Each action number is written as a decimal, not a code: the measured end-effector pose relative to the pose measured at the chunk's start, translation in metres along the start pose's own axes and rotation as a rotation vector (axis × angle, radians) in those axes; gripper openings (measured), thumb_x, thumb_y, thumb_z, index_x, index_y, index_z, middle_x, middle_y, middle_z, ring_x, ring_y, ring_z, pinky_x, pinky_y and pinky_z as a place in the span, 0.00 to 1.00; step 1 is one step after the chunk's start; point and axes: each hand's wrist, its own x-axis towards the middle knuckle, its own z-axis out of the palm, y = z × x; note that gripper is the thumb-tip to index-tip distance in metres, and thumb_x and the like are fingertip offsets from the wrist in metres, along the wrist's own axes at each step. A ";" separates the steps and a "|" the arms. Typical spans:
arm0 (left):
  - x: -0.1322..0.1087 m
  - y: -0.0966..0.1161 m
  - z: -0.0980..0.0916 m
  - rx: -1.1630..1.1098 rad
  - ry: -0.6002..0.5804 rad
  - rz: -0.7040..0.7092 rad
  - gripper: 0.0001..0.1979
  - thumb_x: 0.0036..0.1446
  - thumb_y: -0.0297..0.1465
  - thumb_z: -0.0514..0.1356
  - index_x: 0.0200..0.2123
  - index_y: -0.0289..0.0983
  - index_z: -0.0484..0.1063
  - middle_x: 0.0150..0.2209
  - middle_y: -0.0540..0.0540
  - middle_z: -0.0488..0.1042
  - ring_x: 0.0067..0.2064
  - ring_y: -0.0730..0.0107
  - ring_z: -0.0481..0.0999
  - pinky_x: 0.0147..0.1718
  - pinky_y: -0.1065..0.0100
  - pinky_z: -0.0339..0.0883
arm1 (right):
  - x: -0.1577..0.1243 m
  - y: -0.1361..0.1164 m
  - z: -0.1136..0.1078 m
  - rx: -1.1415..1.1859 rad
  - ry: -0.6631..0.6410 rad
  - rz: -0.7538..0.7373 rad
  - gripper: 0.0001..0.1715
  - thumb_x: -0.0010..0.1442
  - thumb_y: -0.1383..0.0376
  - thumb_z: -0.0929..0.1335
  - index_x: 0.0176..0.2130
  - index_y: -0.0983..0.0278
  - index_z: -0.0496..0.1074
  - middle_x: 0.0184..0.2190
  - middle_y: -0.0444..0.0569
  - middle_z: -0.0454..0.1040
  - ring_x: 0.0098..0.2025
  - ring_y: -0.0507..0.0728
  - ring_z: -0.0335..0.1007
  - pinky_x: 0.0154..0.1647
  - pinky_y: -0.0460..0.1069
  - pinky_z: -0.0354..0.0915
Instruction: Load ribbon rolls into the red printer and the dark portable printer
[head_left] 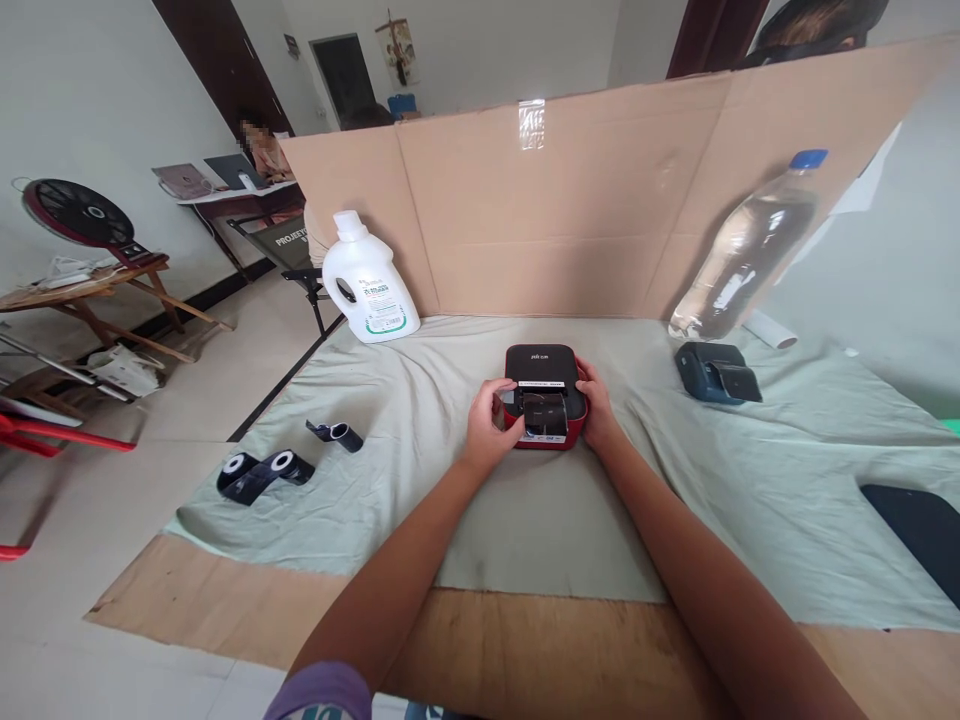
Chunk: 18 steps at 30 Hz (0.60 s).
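Note:
A small black and red label printer (544,362) sits on the green cloth in front of me, with a dark glossy strip (545,414) showing at its front. Its left side is gripped by my left hand (491,422), the thumb at the front near the strip and the fingers curled at the edge. My right hand (594,405) holds the opposite side, its fingers partly hidden behind the body. To the right stands a second, dark blue printer (709,372) with a similar dark piece at its front. Dark ribbon rolls (266,475) and a smaller roll (345,437) lie to the left.
A cardboard panel (540,230) closes off the back. Before it stand a white detergent bottle (373,285) and a large clear bottle (750,255), leaning. A black flat object (915,530) lies at right. Beyond the table are a fan (82,212) and a seated person (266,160).

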 end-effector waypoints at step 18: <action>0.023 -0.004 -0.006 -0.737 -0.258 -0.662 0.32 0.60 0.42 0.61 0.67 0.47 0.61 0.70 0.49 0.60 0.71 0.57 0.57 0.69 0.55 0.53 | -0.039 -0.027 -0.030 -0.181 -0.285 0.064 0.39 0.53 0.50 0.68 0.63 0.54 0.66 0.62 0.51 0.71 0.62 0.69 0.68 0.59 0.64 0.68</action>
